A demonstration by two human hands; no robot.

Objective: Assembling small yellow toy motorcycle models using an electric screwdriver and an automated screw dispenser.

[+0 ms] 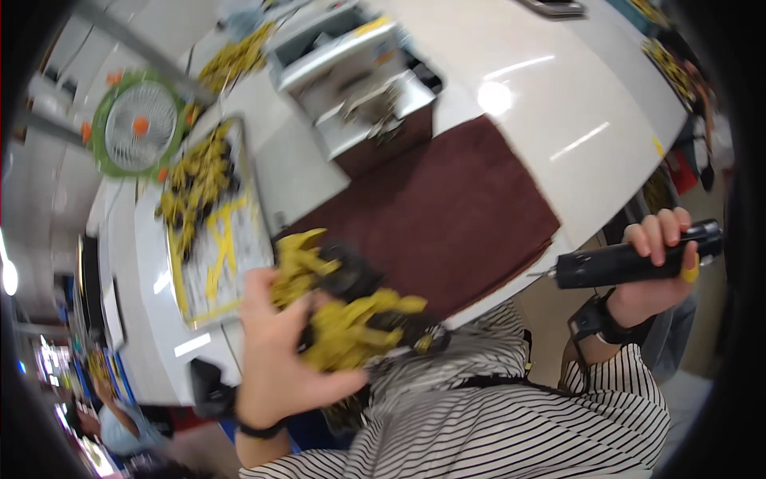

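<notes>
My left hand grips a yellow-and-black plastic assembly with several jutting parts, perhaps a toy figure; it is blurred. It is held over the near left edge of a dark maroon cloth, close to my body. On the right, my right hand is wrapped round a black electric screwdriver, its thin bit pointing left, beyond the table's edge.
Left on the white table lies a tray with more yellow-and-black pieces. Behind it stands a green fan. A white bin with small metal-looking parts sits beyond the cloth. Another person is at lower left.
</notes>
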